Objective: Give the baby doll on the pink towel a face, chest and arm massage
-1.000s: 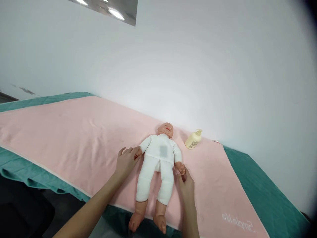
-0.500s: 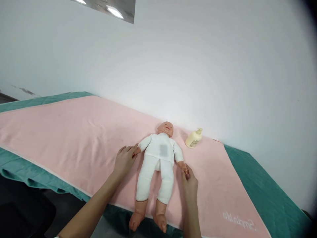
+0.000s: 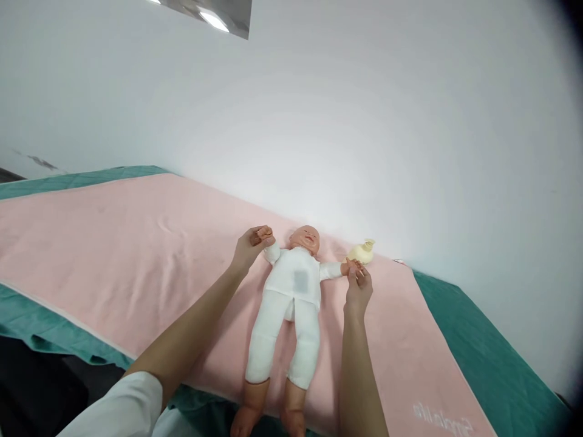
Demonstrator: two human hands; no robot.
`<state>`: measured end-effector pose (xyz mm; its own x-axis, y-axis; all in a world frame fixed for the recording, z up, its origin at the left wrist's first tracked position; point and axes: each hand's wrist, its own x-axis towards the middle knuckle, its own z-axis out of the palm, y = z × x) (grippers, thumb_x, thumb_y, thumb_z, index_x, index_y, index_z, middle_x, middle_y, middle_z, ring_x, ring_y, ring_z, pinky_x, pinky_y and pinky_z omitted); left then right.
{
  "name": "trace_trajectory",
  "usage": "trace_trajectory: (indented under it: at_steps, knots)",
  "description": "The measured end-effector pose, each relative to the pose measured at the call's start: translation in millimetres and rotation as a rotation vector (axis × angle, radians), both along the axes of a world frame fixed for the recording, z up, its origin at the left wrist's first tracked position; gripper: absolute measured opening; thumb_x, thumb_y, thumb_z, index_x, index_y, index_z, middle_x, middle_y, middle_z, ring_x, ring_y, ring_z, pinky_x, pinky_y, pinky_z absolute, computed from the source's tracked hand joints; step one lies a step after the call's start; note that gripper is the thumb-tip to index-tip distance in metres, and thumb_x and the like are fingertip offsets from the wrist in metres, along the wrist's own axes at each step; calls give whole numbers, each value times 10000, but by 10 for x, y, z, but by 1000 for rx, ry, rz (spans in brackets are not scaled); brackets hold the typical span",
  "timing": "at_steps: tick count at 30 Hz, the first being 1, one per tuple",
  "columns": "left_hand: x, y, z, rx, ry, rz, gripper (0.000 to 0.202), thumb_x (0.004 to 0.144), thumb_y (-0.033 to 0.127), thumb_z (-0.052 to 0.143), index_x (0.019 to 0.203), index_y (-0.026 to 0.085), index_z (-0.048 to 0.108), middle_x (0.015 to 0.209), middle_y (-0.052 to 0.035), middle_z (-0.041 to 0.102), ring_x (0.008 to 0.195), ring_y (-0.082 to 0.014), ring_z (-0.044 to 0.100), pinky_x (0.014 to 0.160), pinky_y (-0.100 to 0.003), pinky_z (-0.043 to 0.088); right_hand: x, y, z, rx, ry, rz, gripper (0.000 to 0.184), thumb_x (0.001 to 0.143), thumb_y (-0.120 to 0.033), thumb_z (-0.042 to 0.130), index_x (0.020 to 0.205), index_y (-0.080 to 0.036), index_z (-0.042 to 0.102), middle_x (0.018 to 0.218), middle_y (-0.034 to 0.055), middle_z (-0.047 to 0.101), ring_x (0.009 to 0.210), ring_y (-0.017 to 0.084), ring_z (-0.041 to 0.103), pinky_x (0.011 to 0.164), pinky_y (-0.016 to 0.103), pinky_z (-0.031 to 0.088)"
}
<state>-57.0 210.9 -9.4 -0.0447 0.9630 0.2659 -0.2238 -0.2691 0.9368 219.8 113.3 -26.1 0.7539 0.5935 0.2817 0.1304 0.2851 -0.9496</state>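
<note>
A baby doll (image 3: 296, 285) with a white cloth body lies on its back on a pink blanket (image 3: 401, 352), head toward the wall and feet toward me. My left hand (image 3: 249, 246) is closed on the doll's hand at picture left, holding that arm raised and bent beside its head. Out to the other side, my right hand (image 3: 358, 291) grips the doll's other hand, and that arm is stretched outward. Behind this hand stands a pale yellow pump bottle (image 3: 363, 251), its lower part hidden by the doll's hand and my fingers.
A green quilted cover (image 3: 483, 331) shows beneath the blanket at both sides and the front edge. The white wall (image 3: 364, 121) rises directly behind. A shiny panel (image 3: 218, 15) hangs at the top. Dark objects (image 3: 40, 382) are at lower left.
Both my hands have moved up and away from me, taking the doll's hands along. The doll's arms went from lying down by its sides to raised and spread. The right one now covers part of the bottle.
</note>
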Motion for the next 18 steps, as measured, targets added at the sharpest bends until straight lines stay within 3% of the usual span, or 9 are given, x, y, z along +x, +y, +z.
trace_trajectory:
  at_steps: [5,11,14,18]
  knots:
    - [237,399,2,-106,-109,5,502,594,487,802,914,123,673,993,-110,713,932,-215,651,832,-325,506,-83,411,146,9,-187,79,511,824,-506,467,1148,-149,637,1175,125,677,1197,287,585,949,495,512]
    - [458,696,-93,-169,-65,-18,555,615,599,750,874,112,687,836,-87,694,709,-162,597,619,-257,456,-222,706,119,-33,-323,185,348,837,-447,492,1034,-268,717,1072,49,711,1249,276,551,979,500,503]
    - [555,742,-133,-167,-13,-21,550,657,649,696,786,115,682,697,-61,644,604,-136,532,539,-251,406,-524,1009,19,-55,-346,213,336,828,-436,521,1032,-265,727,1049,56,714,1245,278,557,990,484,504]
    - [611,757,-160,-149,28,-8,551,707,672,636,697,121,650,604,-37,576,562,-122,486,515,-248,373,-1136,1610,-100,-71,-305,255,358,864,-398,449,990,-226,736,1008,84,709,1242,262,561,989,457,508]
